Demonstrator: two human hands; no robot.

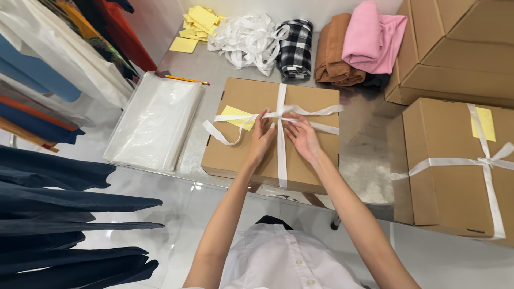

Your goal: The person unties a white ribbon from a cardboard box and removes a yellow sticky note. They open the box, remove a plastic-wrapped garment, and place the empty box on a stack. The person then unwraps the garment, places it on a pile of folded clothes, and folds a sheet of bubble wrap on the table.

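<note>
On the box (251,155), mid-lid: both hands pinching the ribbon (280,155) at its crossing.
Left hand (261,138) and right hand (303,138) should, I judge, keep tension even, knot centred; yellow note (235,116) lies just left.

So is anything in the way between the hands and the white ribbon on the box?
No. Both the left hand and the right hand are already on the white ribbon at the middle of the cardboard box.

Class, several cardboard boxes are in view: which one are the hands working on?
The flat box at the table's middle, under both hands; its white ribbon is unfinished, unlike the tied box at right.
</note>
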